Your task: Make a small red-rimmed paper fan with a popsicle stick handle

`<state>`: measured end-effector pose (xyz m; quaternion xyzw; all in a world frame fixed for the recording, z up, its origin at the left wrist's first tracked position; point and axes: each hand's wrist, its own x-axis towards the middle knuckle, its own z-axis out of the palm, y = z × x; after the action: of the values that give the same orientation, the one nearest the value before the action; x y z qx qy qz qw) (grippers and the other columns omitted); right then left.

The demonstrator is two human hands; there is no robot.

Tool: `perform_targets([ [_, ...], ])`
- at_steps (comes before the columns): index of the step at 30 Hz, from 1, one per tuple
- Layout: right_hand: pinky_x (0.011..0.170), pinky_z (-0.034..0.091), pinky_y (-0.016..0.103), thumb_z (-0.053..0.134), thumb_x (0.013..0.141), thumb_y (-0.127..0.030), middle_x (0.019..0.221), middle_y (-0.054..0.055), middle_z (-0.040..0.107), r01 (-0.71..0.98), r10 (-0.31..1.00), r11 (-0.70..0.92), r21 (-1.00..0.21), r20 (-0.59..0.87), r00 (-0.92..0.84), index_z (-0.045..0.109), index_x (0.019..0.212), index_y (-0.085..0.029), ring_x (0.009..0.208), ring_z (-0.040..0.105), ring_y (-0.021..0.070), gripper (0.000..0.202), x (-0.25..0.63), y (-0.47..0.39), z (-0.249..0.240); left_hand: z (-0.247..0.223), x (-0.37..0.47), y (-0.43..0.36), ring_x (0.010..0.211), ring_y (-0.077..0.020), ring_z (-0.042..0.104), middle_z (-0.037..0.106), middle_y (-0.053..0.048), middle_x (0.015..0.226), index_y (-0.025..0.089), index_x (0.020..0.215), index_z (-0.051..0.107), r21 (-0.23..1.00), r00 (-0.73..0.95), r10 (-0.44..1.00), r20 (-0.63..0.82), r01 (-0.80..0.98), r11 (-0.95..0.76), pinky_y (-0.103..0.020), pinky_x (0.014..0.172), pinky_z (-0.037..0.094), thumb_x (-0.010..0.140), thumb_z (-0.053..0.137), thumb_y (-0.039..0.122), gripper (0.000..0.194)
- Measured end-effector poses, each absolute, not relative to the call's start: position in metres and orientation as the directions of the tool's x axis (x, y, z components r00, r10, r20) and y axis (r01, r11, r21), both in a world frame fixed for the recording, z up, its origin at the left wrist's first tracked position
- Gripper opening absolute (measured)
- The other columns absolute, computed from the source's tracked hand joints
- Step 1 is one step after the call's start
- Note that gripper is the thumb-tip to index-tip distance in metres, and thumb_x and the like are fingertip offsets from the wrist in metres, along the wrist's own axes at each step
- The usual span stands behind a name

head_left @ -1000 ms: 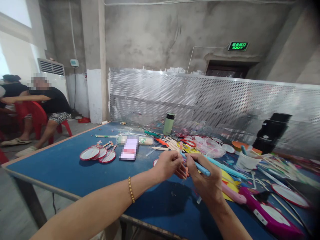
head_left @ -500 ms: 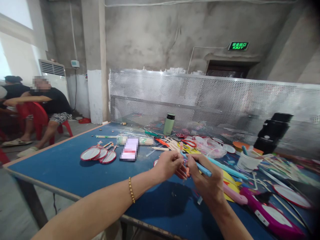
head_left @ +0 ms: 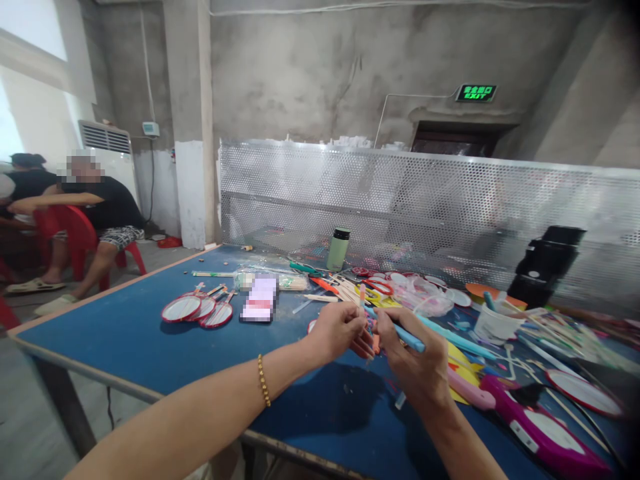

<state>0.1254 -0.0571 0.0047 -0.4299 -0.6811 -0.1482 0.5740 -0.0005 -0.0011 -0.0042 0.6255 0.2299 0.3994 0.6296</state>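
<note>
Three red-rimmed discs with handles [head_left: 205, 309] lie overlapping at left on the blue table [head_left: 125, 350], with one phone [head_left: 259, 300] just beside them. The left hand [head_left: 343, 330] pinches one short pink stick [head_left: 363, 295], upright above the table; one green bottle [head_left: 339, 251] stands behind. The right hand [head_left: 419, 350] grips one blue pen [head_left: 411, 339] — its far end beside the stick, contact unclear. Farther right come one white cup [head_left: 494, 328] and one purple device [head_left: 553, 432].

A lit exit sign [head_left: 476, 93] glows above a perforated panel [head_left: 310, 177].
</note>
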Motion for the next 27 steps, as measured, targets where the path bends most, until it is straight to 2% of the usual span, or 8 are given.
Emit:
perform_targets([
  [6, 0.054, 0.045, 0.022, 0.056, 0.092, -0.023, 0.064, -0.003, 0.062, 0.734, 0.417, 0.621, -0.274, 0.909, -0.013, 0.064, 0.079, -0.019, 0.054, 0.056, 0.0088, 0.016, 0.1236, -0.0573, 0.0051, -0.0016, -0.0020, -0.0031, 0.049, -0.0137, 0.063, 0.061, 0.000, 0.058, 0.016, 0.073, 0.047, 0.973, 0.573, 0.793, 0.205, -0.208, -0.102, -0.026, 0.050, 0.053, 0.080, 0.053, 0.024, 0.012],
  [12, 0.051, 0.043, 0.023, 0.056, 0.092, -0.026, 0.062, -0.002, 0.060, 0.747, 0.440, 0.586, -0.314, 0.897, 0.031, 0.064, 0.077, -0.019, 0.050, 0.053, 0.0092, 0.019, 0.1236, -0.0569, 0.0046, -0.0029, -0.0020, -0.0031, 0.050, -0.0140, 0.064, 0.061, 0.001, 0.058, 0.017, 0.072, 0.047, 0.972, 0.582, 0.785, 0.210, -0.211, -0.103, -0.026, 0.051, 0.054, 0.079, 0.055, 0.027, 0.015],
  [17, 0.053, 0.045, 0.023, 0.055, 0.092, -0.025, 0.063, -0.002, 0.060, 0.745, 0.414, 0.610, -0.272, 0.910, -0.006, 0.063, 0.078, -0.019, 0.052, 0.055, 0.0097, 0.017, 0.1238, -0.0570, 0.0043, -0.0037, -0.0003, -0.0020, 0.050, -0.0144, 0.064, 0.060, 0.000, 0.056, 0.016, 0.072, 0.049, 0.970, 0.578, 0.789, 0.209, -0.223, -0.093, -0.026, 0.050, 0.054, 0.079, 0.057, 0.030, 0.018],
  [20, 0.053, 0.046, 0.023, 0.055, 0.092, -0.025, 0.064, -0.002, 0.062, 0.741, 0.424, 0.605, -0.291, 0.906, 0.009, 0.064, 0.079, -0.020, 0.053, 0.055, 0.0097, 0.017, 0.1251, -0.0565, 0.0036, -0.0047, 0.0004, -0.0009, 0.050, -0.0144, 0.064, 0.060, 0.001, 0.056, 0.016, 0.073, 0.049, 0.967, 0.579, 0.784, 0.223, -0.231, -0.105, -0.027, 0.051, 0.055, 0.079, 0.059, 0.033, 0.022],
  [27, 0.051, 0.045, 0.022, 0.057, 0.092, -0.026, 0.063, -0.003, 0.061, 0.744, 0.429, 0.587, -0.319, 0.902, 0.048, 0.064, 0.077, -0.020, 0.050, 0.053, 0.0087, 0.018, 0.1249, -0.0574, 0.0039, -0.0051, -0.0004, 0.0007, 0.048, -0.0136, 0.064, 0.061, -0.001, 0.059, 0.015, 0.073, 0.048, 0.969, 0.579, 0.786, 0.217, -0.226, -0.100, -0.025, 0.049, 0.054, 0.079, 0.054, 0.023, 0.011],
])
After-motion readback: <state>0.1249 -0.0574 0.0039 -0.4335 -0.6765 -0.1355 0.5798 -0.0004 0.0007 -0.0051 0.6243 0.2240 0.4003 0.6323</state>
